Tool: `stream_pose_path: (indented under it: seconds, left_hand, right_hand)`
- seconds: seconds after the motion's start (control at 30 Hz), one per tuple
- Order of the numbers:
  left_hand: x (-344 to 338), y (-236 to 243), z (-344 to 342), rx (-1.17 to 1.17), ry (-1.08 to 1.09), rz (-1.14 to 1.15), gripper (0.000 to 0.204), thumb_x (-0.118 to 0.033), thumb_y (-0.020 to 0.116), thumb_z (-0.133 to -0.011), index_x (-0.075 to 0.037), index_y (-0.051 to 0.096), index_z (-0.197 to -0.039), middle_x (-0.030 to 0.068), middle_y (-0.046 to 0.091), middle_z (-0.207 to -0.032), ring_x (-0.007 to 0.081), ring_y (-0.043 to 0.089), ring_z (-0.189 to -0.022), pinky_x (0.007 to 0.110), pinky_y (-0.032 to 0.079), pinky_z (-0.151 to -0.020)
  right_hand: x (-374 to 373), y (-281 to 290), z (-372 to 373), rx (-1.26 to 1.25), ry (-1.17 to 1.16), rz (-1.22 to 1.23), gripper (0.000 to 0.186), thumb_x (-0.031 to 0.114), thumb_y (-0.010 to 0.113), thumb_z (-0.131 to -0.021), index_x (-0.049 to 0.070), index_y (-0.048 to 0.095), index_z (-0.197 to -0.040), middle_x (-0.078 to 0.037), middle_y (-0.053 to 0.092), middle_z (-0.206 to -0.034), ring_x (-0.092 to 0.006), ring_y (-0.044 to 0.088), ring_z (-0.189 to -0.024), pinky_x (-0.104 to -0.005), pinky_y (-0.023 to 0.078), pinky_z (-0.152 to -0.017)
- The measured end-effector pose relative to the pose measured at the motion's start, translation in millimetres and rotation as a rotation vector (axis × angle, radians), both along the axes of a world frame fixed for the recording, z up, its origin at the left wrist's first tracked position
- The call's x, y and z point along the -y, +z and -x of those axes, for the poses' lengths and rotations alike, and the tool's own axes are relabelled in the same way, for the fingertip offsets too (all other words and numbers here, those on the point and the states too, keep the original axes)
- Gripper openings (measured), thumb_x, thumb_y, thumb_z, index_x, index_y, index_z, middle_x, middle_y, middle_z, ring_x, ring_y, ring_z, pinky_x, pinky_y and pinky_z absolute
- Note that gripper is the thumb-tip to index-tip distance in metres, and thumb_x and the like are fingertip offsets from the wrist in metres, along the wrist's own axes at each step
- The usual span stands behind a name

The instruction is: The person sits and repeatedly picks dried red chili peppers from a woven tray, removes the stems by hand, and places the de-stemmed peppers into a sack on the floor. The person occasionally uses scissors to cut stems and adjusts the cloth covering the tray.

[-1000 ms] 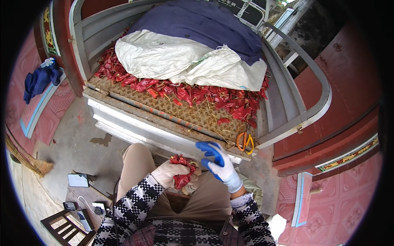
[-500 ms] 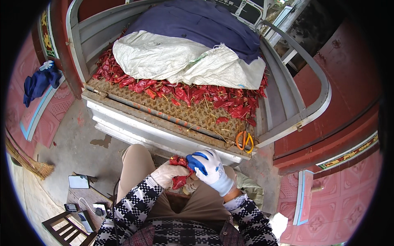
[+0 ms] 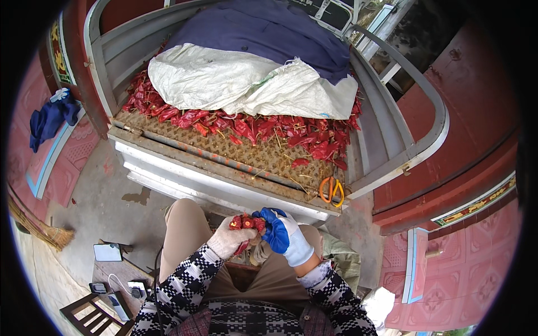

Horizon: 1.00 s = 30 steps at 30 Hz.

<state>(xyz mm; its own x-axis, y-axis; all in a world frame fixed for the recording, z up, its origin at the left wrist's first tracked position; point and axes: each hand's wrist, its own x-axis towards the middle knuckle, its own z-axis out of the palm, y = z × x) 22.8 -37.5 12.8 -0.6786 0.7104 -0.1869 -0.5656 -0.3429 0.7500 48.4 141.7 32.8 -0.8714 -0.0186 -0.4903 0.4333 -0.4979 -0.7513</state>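
My left hand (image 3: 228,237), in a cream knit glove, is closed around a small bunch of dried red chili peppers (image 3: 246,223). Their stem ends show above the fingers, and one red tip hangs below. My right hand (image 3: 280,232) wears a white glove with a blue coated palm. Its fingers are bent and pinched at the right side of the same bunch, above my lap; the fingertips are partly hidden. Beyond my knees, many more dried red chili peppers (image 3: 246,127) lie on the rusty cart bed (image 3: 224,147), partly under a white woven sack (image 3: 207,81) and dark blue cloth (image 3: 263,31).
Scissors with orange and yellow handles (image 3: 331,191) lie at the bed's front right corner. Metal side rails (image 3: 431,112) flank the load. At left are a broom (image 3: 56,235) and a small wooden table (image 3: 106,271) with a phone (image 3: 107,252). A pale sack (image 3: 342,260) sits by my right leg.
My right hand has turned and lowered slightly, showing more of its blue palm, with its fingers at the bunch's right side. The left hand has rotated the bunch so the stem ends face up.
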Motion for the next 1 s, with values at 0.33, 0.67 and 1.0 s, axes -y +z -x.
stream_pose_path:
  seconds: [0.33, 0.67, 1.0]
  left_hand:
    - [-5.4, -18.2, 1.0, -0.143, -0.017, 0.106, 0.027, -0.006, 0.067, -0.084, 0.003, 0.059, -0.108, 0.005, 0.065, -0.086, 0.0101, 0.061, -0.077, 0.025, 0.051, -0.071]
    - [-4.1, -21.5, 3.4, -0.191, 0.074, 0.07, 0.037, -0.005, 0.066, -0.084, 0.001, 0.056, -0.119, 0.0083, 0.067, -0.105, 0.0132, 0.064, -0.092, 0.028, 0.053, -0.079]
    - [-4.4, -30.7, 13.1, 0.003, 0.067, -0.145, 0.015, -0.003, 0.067, -0.08, 0.0, 0.062, -0.094, 0.0075, 0.063, -0.081, 0.0181, 0.062, -0.074, 0.031, 0.051, -0.069]
  right_hand:
    - [-13.8, -23.6, 2.4, 0.132, 0.101, 0.473, 0.024, 0.026, 0.059, -0.096, 0.004, 0.062, -0.107, -0.01, 0.068, -0.095, -0.0175, 0.066, -0.077, -0.0295, 0.055, -0.062]
    - [-45.8, -28.8, 36.0, -0.417, 0.212, -1.166, 0.032, 0.022, 0.064, -0.085, 0.01, 0.064, -0.115, -0.012, 0.069, -0.084, -0.0231, 0.066, -0.072, -0.0355, 0.052, -0.067]
    - [-129.0, -2.4, 101.1, -0.132, 0.002, -1.861, 0.043, 0.03, 0.067, -0.079, 0.01, 0.063, -0.117, -0.019, 0.063, -0.115, -0.0352, 0.064, -0.097, -0.0429, 0.051, -0.083]
